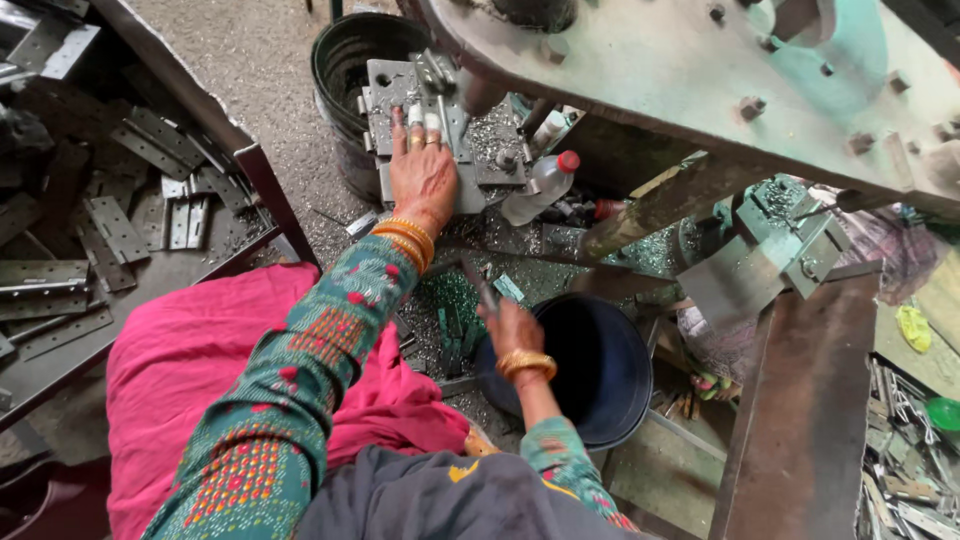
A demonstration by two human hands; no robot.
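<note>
Keep your left hand (422, 175) flat, grip open, fingertips clear of the press die (440, 130); your right hand (510, 325) pinches a metal strip (483, 290) over the bucket (590, 370).

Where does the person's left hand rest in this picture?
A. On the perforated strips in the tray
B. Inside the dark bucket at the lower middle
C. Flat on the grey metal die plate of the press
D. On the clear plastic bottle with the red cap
C: the left hand lies palm down, fingers stretched out, on the grey die plate, clear of the bottle.
</note>
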